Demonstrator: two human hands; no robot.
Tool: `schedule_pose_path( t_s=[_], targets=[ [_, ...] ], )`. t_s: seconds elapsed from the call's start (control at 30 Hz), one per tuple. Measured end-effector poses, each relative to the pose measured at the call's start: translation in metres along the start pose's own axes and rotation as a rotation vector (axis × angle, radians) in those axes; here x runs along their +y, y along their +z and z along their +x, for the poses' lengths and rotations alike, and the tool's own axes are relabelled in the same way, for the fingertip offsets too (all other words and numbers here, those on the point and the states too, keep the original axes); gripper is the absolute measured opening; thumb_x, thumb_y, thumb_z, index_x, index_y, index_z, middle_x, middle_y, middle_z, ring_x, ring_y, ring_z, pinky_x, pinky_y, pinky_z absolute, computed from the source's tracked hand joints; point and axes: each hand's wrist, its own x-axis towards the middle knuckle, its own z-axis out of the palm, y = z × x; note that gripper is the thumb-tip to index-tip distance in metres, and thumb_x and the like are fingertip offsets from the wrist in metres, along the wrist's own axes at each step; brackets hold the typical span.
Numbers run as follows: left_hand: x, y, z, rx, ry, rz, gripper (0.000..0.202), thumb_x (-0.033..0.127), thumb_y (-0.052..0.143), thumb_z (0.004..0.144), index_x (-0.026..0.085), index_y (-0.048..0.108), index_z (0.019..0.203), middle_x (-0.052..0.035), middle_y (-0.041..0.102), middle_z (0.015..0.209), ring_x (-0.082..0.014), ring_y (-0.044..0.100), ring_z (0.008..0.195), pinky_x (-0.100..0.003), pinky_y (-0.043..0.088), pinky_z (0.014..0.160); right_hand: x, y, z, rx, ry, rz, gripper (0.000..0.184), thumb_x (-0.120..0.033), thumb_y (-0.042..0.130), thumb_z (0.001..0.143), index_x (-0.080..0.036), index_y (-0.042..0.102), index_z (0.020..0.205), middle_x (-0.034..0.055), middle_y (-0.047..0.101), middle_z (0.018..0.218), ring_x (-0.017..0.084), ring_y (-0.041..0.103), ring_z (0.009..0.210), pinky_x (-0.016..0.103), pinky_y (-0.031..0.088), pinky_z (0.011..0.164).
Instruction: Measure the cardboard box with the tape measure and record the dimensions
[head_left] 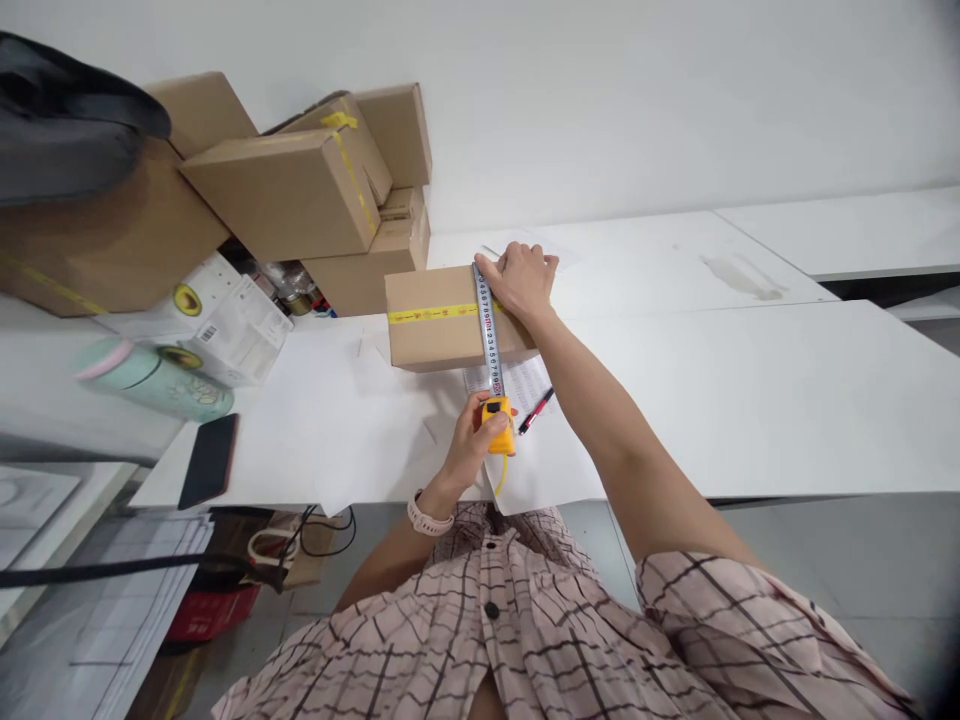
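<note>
A cardboard box (435, 343) with yellow printed tape lies on the white table in front of me. Across its top runs the extended blade of a tape measure (498, 428), whose yellow case is at the box's near side. My left hand (472, 440) is closed around that case, thumb on top near the black button. At the box's far edge, my right hand (525, 278) pinches the blade's end with the thumb; the other fingers curl over the box's far right corner. A printed sheet (529, 380) lies partly under the box, with a red and black pen (536, 411) on it.
Several cardboard boxes (277, 190) are stacked at the back left against the wall. Before them stand a white avocado-print carton (225, 320) and a mint bottle (161, 380). A dark phone (210, 460) lies at the table's left edge. Cables (330, 525) hang below.
</note>
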Motion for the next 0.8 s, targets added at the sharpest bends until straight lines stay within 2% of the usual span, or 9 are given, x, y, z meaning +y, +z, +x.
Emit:
schedule_pose_path(
  t_s=[0.23,0.4,0.53,0.6,0.67,0.73,0.8],
  targets=[
    [0.002,0.003,-0.001,0.011,-0.019,-0.014,0.062,0.057,0.083,0.067,0.022,0.051,0.107,-0.0049,0.068,0.096,-0.0171,0.063,0.073,-0.030,0.059,0.053,0.004,0.005,0.004,-0.035,0.013,-0.003,0.072,-0.076,0.022,0.096,-0.016,0.059,0.112,0.0227,0.064,0.113,0.046,0.046,0.129,0.072,0.029,0.104],
    [0.002,0.003,0.001,0.008,-0.004,-0.007,0.058,0.056,0.083,0.068,0.024,0.053,0.106,-0.0038,0.068,0.095,-0.0163,0.063,0.073,-0.029,0.058,0.057,0.004,0.006,0.004,-0.009,0.005,0.009,0.071,-0.076,0.024,0.096,-0.016,0.060,0.112,0.0220,0.064,0.111,0.046,0.048,0.126,0.073,0.029,0.103],
    [-0.005,0.001,-0.005,0.019,0.025,0.014,0.056,0.056,0.081,0.070,0.025,0.054,0.107,-0.0047,0.069,0.098,-0.0168,0.065,0.073,-0.029,0.057,0.058,0.003,0.005,0.000,-0.015,0.008,0.002,0.071,-0.071,0.017,0.099,-0.016,0.060,0.112,0.0217,0.063,0.113,0.045,0.046,0.129,0.072,0.028,0.104],
    [-0.006,-0.002,-0.014,0.049,0.106,0.018,0.054,0.054,0.081,0.072,0.026,0.056,0.110,-0.0054,0.069,0.102,-0.0175,0.066,0.075,-0.030,0.058,0.061,0.004,0.006,-0.002,-0.010,-0.005,0.002,0.071,-0.067,0.012,0.101,-0.015,0.059,0.114,0.0217,0.062,0.114,0.044,0.045,0.131,0.073,0.028,0.104],
    [-0.003,-0.008,-0.023,0.105,0.243,0.018,0.054,0.051,0.081,0.074,0.028,0.056,0.115,-0.0055,0.069,0.106,-0.0186,0.068,0.080,-0.031,0.059,0.066,0.007,0.008,-0.003,0.004,-0.029,-0.001,0.071,-0.065,0.008,0.102,-0.015,0.058,0.115,0.0218,0.060,0.117,0.044,0.043,0.132,0.073,0.028,0.104],
    [0.008,-0.018,-0.029,0.208,0.404,0.026,0.054,0.049,0.081,0.074,0.030,0.054,0.118,-0.0048,0.069,0.109,-0.0197,0.069,0.084,-0.031,0.059,0.067,0.009,0.010,-0.004,0.016,-0.053,-0.009,0.072,-0.064,0.006,0.102,-0.016,0.057,0.117,0.0220,0.058,0.119,0.044,0.042,0.133,0.073,0.030,0.102],
    [0.024,-0.032,-0.032,0.367,0.533,0.038,0.055,0.050,0.079,0.074,0.032,0.051,0.118,-0.0041,0.068,0.113,-0.0198,0.069,0.082,-0.031,0.059,0.065,0.010,0.009,-0.008,0.015,-0.066,-0.017,0.073,-0.065,0.005,0.102,-0.016,0.056,0.118,0.0218,0.057,0.122,0.044,0.040,0.134,0.072,0.033,0.101]
  ],
)
